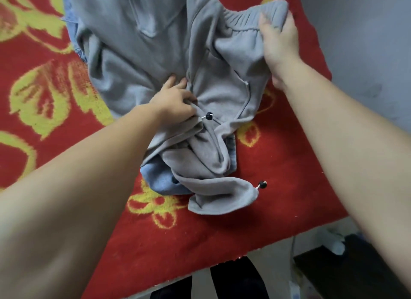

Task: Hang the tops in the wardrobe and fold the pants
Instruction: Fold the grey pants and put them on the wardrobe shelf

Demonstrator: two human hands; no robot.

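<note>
head view: gripping the waistband (244, 22) of grey pants (138, 54) with right hand (280, 40), pinching a bunched fold beside the toggle (209, 115) with left hand (175, 100), on the red blanket (66, 125). may drag up the blue garment (160, 178) tangled below, if lifted too quickly.

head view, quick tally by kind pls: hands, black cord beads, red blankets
hands on the grey fleece clothing: 2, left hand and right hand
round black cord beads: 2
red blanket with yellow flower pattern: 1
total: 5
</note>
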